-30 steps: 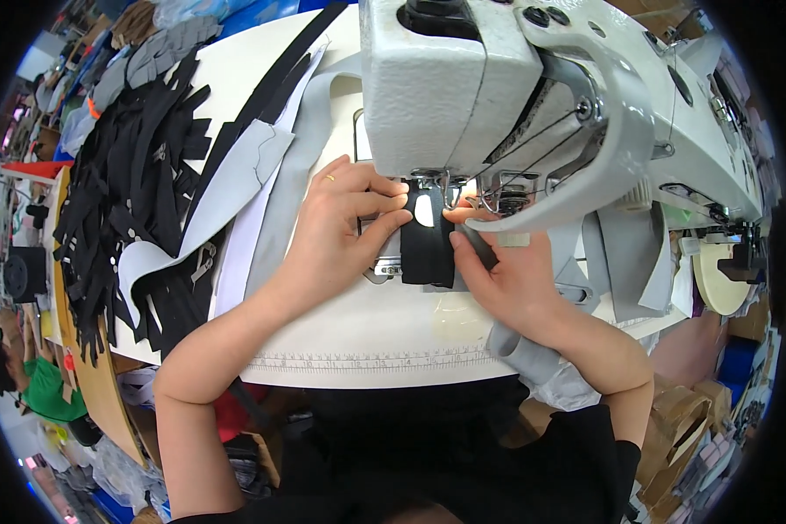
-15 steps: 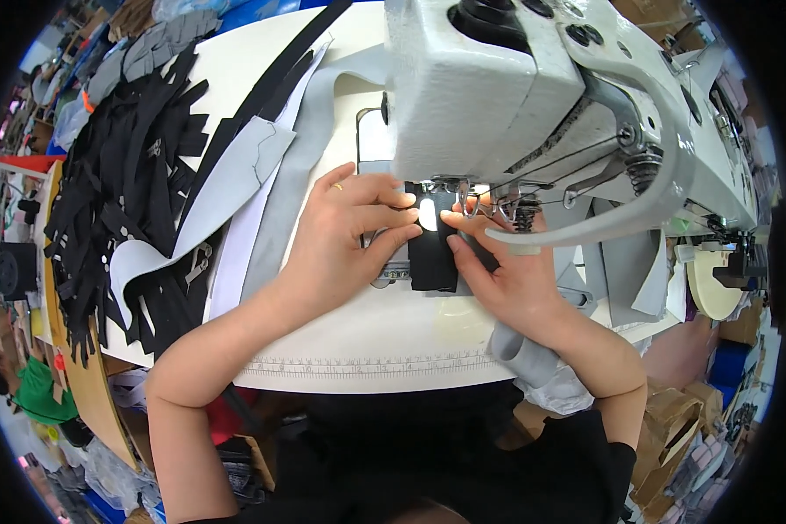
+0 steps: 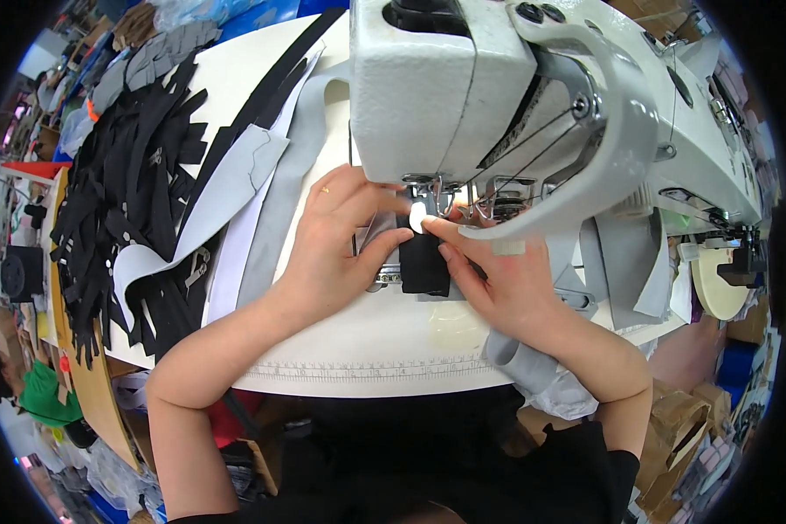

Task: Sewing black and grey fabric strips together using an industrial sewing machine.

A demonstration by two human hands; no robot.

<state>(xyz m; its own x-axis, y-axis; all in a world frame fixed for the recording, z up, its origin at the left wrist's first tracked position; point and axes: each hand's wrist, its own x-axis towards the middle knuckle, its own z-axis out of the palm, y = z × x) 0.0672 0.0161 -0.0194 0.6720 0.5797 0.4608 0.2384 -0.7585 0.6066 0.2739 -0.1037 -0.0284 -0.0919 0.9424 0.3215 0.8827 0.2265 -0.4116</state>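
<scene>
Fingertips of the right hand (image 3: pixel 506 271) have crept leftward over the black strip (image 3: pixel 424 269) since half a second ago, narrowing the gap to the left hand (image 3: pixel 332 231); the view has shifted a little too. From my remote seat I see the left hand half curled, its thumb at the strip's left edge and its index finger reaching up beside the presser foot. The right index finger lies on the strip, with the thumb bent just below it at the right edge. I cannot tell whether either hand pinches the cloth or only presses it.

That strip sits under the sewing machine (image 3: pixel 428 96), its squared end pointing toward the near edge of the tabletop (image 3: pixel 323 341), where ruler markings (image 3: pixel 375 371) run. The machine head blocks my view of the strip's far part, and a curved white arm (image 3: pixel 624 148) passes over the right hand's fingers. Along the left edge I see a heap of black strips (image 3: pixel 131 166), with a pale curled piece (image 3: pixel 210 205) beside it. Grey fabric (image 3: pixel 620 262) lies toward the right edge.
</scene>
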